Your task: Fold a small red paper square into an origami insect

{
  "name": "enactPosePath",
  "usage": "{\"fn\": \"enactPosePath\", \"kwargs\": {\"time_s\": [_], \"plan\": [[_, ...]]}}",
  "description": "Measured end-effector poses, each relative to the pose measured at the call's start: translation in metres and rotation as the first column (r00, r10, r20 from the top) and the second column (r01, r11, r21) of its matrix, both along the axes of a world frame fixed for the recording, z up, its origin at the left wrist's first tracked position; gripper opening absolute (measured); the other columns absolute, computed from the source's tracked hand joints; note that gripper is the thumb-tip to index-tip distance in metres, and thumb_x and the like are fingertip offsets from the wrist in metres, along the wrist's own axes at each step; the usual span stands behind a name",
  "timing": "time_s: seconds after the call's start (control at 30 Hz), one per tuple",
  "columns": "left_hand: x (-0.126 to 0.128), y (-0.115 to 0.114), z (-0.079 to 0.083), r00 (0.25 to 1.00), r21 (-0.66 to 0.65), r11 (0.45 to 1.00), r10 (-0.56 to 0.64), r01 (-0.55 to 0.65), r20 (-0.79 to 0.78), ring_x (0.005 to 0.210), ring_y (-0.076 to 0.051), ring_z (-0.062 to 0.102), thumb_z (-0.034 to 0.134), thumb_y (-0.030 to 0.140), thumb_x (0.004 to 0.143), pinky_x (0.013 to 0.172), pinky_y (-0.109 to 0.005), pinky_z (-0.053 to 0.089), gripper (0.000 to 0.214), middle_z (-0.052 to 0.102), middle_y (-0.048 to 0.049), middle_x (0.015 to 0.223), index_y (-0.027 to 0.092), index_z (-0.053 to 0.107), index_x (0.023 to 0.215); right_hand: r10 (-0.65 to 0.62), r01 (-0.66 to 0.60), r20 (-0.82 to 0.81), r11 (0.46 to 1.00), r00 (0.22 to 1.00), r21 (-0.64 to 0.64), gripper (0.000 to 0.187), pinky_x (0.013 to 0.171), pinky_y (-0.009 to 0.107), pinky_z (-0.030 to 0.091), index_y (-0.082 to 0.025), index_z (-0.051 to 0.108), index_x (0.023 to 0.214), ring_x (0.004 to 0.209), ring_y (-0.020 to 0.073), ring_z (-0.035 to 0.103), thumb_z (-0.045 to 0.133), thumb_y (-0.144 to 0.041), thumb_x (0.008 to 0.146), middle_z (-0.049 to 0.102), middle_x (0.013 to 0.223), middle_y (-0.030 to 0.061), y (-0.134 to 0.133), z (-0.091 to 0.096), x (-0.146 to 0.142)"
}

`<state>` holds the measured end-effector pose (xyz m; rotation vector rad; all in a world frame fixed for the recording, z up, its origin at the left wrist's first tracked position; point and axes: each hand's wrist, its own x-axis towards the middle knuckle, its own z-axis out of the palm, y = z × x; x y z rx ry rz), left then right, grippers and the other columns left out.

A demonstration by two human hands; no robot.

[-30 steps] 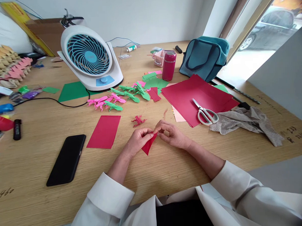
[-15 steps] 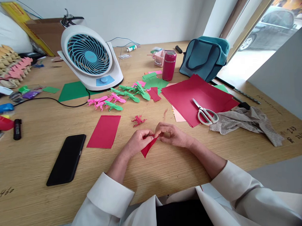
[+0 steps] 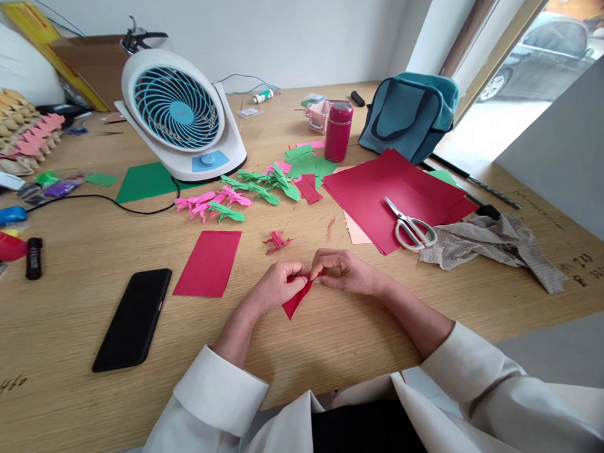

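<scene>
My left hand (image 3: 274,288) and my right hand (image 3: 347,272) meet over the wooden table (image 3: 307,346), both pinching one folded red paper piece (image 3: 296,299) whose pointed tip hangs down toward me. A small finished red paper figure (image 3: 277,241) lies just beyond my hands. A flat red paper rectangle (image 3: 208,262) rests to the left of my left hand.
A black phone (image 3: 133,319) lies at the near left. Red paper sheets (image 3: 388,193) with scissors (image 3: 411,227) on them and a crumpled cloth (image 3: 493,245) sit to the right. Pink and green paper figures (image 3: 235,195), a fan (image 3: 180,115), a red flask (image 3: 338,131) and a teal bag (image 3: 410,111) stand farther back.
My fingers have shifted slightly on the red piece, and its tip has dropped a little lower; both hands stay in nearly the same spot.
</scene>
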<state>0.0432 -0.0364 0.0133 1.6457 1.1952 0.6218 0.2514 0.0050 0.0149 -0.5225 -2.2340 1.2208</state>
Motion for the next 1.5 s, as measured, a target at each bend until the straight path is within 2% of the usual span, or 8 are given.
{"fn": "enactPosePath", "kwargs": {"time_s": [0.4,0.67,0.77,0.9,1.07,1.27,1.37,1.5], "plan": [[0.001,-0.001,-0.005,0.996,0.108,0.994,-0.026,0.036,-0.091,0.062,-0.011,0.045,0.049,0.020,0.079,0.056,-0.021,0.032,0.017,0.054,0.0032,0.064,0.015,0.063,0.072,-0.054,0.054,0.008,0.998,0.998,0.029,0.014,0.073,0.029,0.049,-0.017,0.065,0.085,0.077,0.0147,0.061,0.064,-0.030,0.091,0.063,0.085,0.0043,0.000,-0.007,-0.003],[0.005,-0.003,0.005,0.999,0.100,0.995,-0.004,0.007,-0.035,0.062,-0.010,0.040,0.049,0.029,0.088,0.058,-0.023,0.032,0.023,0.048,0.0042,0.065,0.016,0.058,0.072,-0.092,0.093,-0.017,0.994,0.996,0.060,0.009,0.073,0.029,0.049,-0.017,0.064,0.086,0.078,0.0154,0.060,0.063,-0.025,0.091,0.062,0.086,0.0048,0.002,-0.006,-0.001],[0.005,-0.004,0.007,0.998,0.139,0.990,-0.004,0.012,-0.060,0.063,-0.011,0.041,0.053,0.039,0.090,0.060,-0.023,0.032,0.028,0.047,0.0047,0.065,0.016,0.057,0.073,-0.114,0.116,-0.028,0.991,0.993,0.071,0.007,0.071,0.028,0.049,-0.017,0.064,0.085,0.077,0.0149,0.060,0.062,-0.023,0.090,0.062,0.086,0.0046,0.002,-0.007,-0.001],[0.007,-0.005,0.003,0.987,0.238,0.971,0.029,0.010,-0.160,0.065,-0.011,0.044,0.067,0.039,0.081,0.062,-0.023,0.033,0.025,0.051,0.0053,0.068,0.018,0.055,0.076,-0.151,0.152,-0.018,0.985,0.988,0.080,0.007,0.069,0.027,0.048,-0.017,0.064,0.085,0.075,0.0136,0.058,0.063,-0.022,0.090,0.061,0.086,0.0041,0.002,-0.008,-0.001],[0.008,-0.006,-0.003,0.953,0.421,0.907,0.127,0.001,-0.276,0.074,-0.014,0.054,0.062,0.028,0.085,0.068,-0.026,0.039,0.010,0.059,0.0015,0.081,0.019,0.057,0.082,-0.170,0.171,-0.022,0.983,0.985,0.059,0.010,0.068,0.026,0.048,-0.018,0.064,0.085,0.075,0.0137,0.057,0.063,-0.026,0.090,0.060,0.087,0.0042,0.001,-0.007,-0.002],[0.006,-0.004,-0.006,0.881,0.627,0.775,0.241,0.079,-0.408,0.084,-0.020,0.057,0.054,0.018,0.087,0.076,-0.032,0.044,0.008,0.061,-0.0037,0.084,0.020,0.061,0.087,-0.255,0.252,-0.019,0.962,0.967,-0.109,0.012,0.069,0.027,0.049,-0.017,0.063,0.092,0.076,0.0140,0.059,0.060,-0.029,0.092,0.064,0.088,0.0044,0.001,-0.006,-0.002],[0.006,-0.005,-0.003,0.837,0.674,0.720,0.261,0.163,-0.481,0.087,-0.022,0.055,0.052,0.016,0.088,0.081,-0.036,0.044,0.011,0.062,-0.0052,0.085,0.019,0.063,0.087,-0.299,0.298,0.012,0.946,0.954,-0.130,0.014,0.066,0.026,0.047,-0.017,0.064,0.088,0.074,0.0136,0.058,0.059,-0.029,0.092,0.064,0.083,0.0035,0.002,-0.007,-0.002],[0.008,-0.007,0.000,0.770,0.688,0.687,0.302,0.233,-0.562,0.089,-0.024,0.054,0.053,0.018,0.089,0.082,-0.040,0.042,0.011,0.062,-0.0060,0.087,0.018,0.065,0.090,-0.307,0.310,0.050,0.948,0.950,-0.066,0.012,0.061,0.024,0.043,-0.016,0.065,0.084,0.067,0.0121,0.054,0.059,-0.026,0.090,0.060,0.079,0.0020,0.003,-0.013,-0.002]]}}
